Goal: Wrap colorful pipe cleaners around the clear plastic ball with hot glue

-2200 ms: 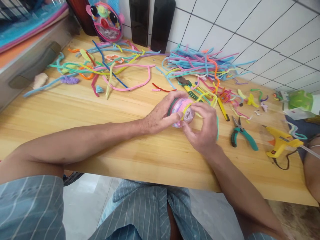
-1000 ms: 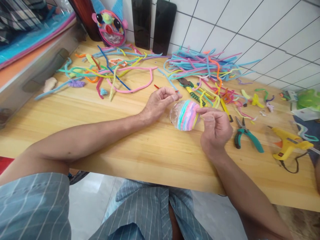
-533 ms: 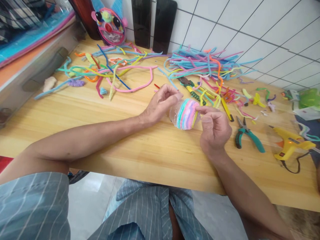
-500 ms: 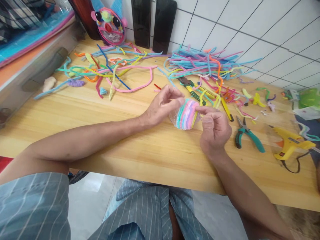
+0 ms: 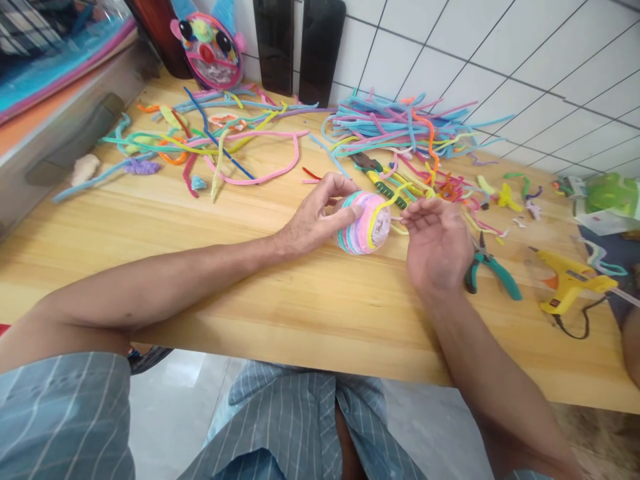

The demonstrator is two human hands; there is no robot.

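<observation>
A small round object (image 5: 363,225) wrapped in teal, purple, pink and yellow fuzzy strips is held above the wooden table. My left hand (image 5: 327,212) grips it from the left, thumb on its near side and fingers behind. Its pale end faces right. A yellow strip (image 5: 395,198) runs loose from its top edge. My right hand (image 5: 437,243) is just right of the object, palm turned up and fingers bent toward it, not touching its body. Whether those fingertips pinch a thin strip cannot be made out.
Behind lie a bundle of blue pipe cleaners (image 5: 380,127), loose strips (image 5: 250,150) and green-yellow pliers (image 5: 380,180). Teal pliers (image 5: 493,270) and a yellow glue gun (image 5: 570,280) are at the right. A decorated face (image 5: 213,53) stands back left, beside a plastic box (image 5: 80,127).
The wrapped object has turned, so its pale end and yellow edge now show. My right hand has moved off it and rolled palm up. The whole view has shifted slightly.
</observation>
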